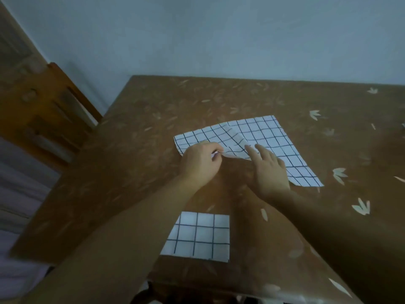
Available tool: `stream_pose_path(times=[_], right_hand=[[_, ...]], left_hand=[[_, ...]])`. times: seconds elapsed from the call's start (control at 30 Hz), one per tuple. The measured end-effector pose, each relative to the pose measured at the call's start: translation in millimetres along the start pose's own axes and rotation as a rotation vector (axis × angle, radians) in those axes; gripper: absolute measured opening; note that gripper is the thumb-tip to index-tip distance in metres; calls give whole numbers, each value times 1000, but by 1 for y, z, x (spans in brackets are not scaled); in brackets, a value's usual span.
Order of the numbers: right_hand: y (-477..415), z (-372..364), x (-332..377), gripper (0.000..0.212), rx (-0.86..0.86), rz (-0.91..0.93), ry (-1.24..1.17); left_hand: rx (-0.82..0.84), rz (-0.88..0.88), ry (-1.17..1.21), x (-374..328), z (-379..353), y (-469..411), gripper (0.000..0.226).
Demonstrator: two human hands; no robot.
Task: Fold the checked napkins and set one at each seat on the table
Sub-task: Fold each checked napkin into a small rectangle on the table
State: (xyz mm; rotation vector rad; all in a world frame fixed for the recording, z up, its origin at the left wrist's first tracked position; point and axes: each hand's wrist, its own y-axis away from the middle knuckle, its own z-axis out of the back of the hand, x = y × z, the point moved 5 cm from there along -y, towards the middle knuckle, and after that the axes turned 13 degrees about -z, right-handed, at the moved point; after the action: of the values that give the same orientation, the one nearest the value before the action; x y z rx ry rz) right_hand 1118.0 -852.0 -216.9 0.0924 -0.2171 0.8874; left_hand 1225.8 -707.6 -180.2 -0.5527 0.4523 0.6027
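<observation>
L hand (200, 164) grip pinches napkin (269, 139) edge for fold; R hand (270, 170) flat, fingers spread, pinning cloth to counter (135, 150).

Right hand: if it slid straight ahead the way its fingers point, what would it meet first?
The right hand lies flat on the open napkin, fingers pointing up-left. It would likely meet the raised ridge of cloth first; depth is unclear.

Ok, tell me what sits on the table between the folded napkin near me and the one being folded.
Head view: nothing sits there. Between the folded napkin and the unfolded napkin is bare tablecloth, crossed above only by the two forearms.
</observation>
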Motion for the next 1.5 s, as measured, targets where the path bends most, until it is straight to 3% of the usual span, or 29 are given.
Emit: stream_pose_path(times=[0.13,0.2,0.3,0.57,0.8,0.9,1.0,1.2,1.5], right_hand=[[9,20,27,35,-52,-108,-177],[12,37,36,36,-50,-221,-392],[22,68,62,40,-107,-180,-565],[59,86,79,55,-89,-316,-604],[92,87,72,35,-97,-404,-753],[106,92,86,36,-85,-366,-832],[118,108,115,35,-63,-269,-853],[135,142,195,41,-40,-153,-863],[145,150,340,46,14,-108,-827]], left_hand=[[-23,-28,70,-3,52,24,26],[48,-55,60,-2,71,41,29],[152,-155,44,-8,87,69,28],[284,-154,-13,-26,117,122,35],[395,-139,-55,-44,113,161,36],[474,-62,65,-43,110,175,41],[424,26,182,-27,125,175,36],[279,2,139,44,194,153,21],[209,-18,247,156,289,124,30]])
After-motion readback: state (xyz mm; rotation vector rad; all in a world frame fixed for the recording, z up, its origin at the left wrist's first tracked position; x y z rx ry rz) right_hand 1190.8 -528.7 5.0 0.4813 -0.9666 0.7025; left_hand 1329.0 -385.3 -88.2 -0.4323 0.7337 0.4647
